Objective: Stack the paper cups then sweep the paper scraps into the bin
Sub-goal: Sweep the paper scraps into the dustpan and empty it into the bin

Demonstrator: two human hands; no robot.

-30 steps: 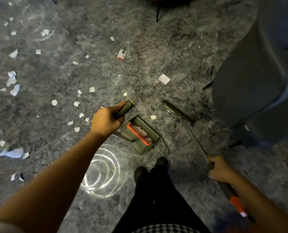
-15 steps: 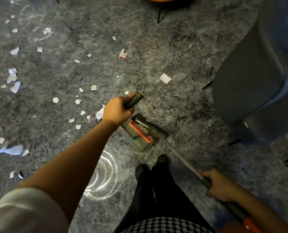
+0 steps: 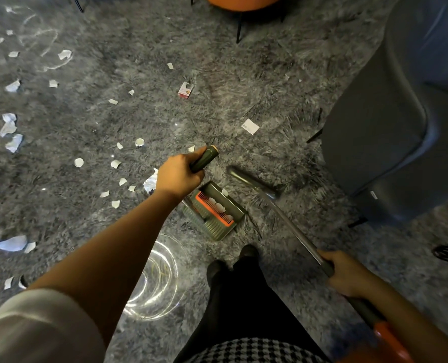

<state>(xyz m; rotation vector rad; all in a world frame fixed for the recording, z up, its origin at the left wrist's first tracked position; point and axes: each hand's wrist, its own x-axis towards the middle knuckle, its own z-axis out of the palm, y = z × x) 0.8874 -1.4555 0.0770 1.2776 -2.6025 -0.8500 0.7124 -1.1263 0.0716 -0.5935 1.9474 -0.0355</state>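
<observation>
My left hand [image 3: 177, 176] grips the dark green handle [image 3: 204, 158] of an upright dustpan [image 3: 215, 210], which stands on the grey carpet with an orange comb strip and a few white scraps inside. My right hand [image 3: 344, 275] grips the long broom pole [image 3: 293, 229]; the blurred broom head [image 3: 251, 179] hovers just right of the dustpan mouth. White paper scraps [image 3: 115, 163] lie scattered over the carpet to the left. A white square scrap [image 3: 250, 126] and a red-and-white wrapper [image 3: 185, 89] lie farther ahead. No paper cups are in view.
A clear glass bowl-like object [image 3: 155, 281] rests on the carpet by my feet [image 3: 244, 258]. A dark grey chair [image 3: 390, 132] fills the right side. An orange seat on thin black legs [image 3: 240, 11] stands at the top. Larger crumpled papers [image 3: 9, 127] lie at far left.
The broom head has swung from inside the dustpan mouth back out to its right. My left hand and the dustpan handle stayed nearly still. White scraps now show inside the pan.
</observation>
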